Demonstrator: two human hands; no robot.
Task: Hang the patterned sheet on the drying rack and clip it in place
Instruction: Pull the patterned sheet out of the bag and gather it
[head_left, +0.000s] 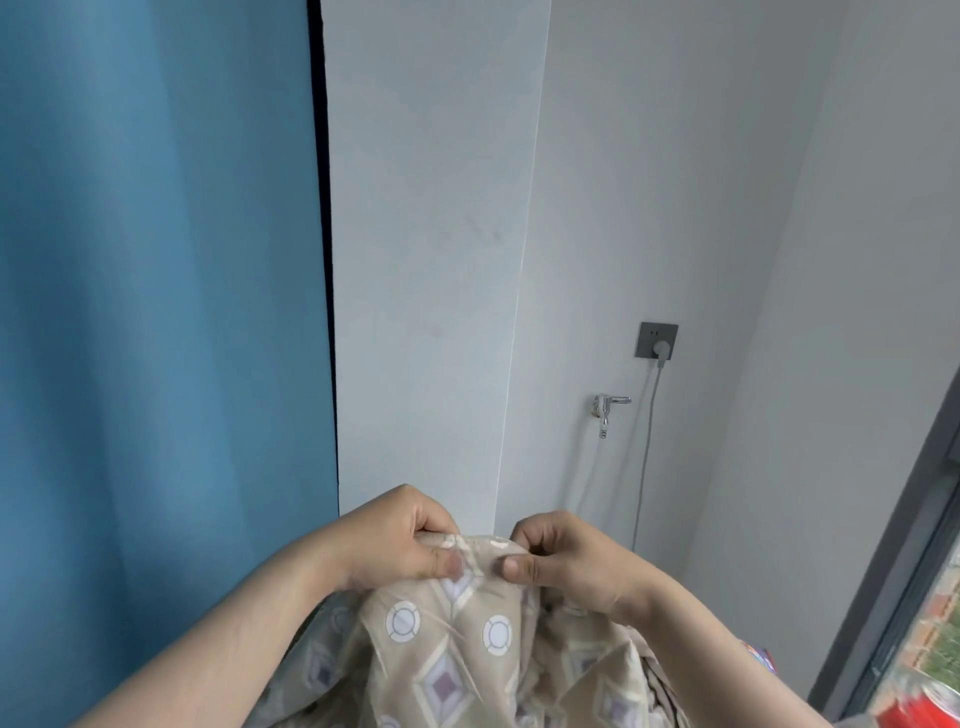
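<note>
grey wall (649, 208) behind | left hand (400, 540), right hand (561, 558) pinch sheet (457, 639) top edge

home laundry corner, wall tap (608, 407), socket (656, 340), blue curtain (156, 312)

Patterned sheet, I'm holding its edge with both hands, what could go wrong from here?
Your left hand and right hand pinch the patterned sheet close together, so the rest hangs bunched and may slip or drag when lifted. The tap and the plugged-in cable on the wall ahead might snag swinging fabric.
</note>
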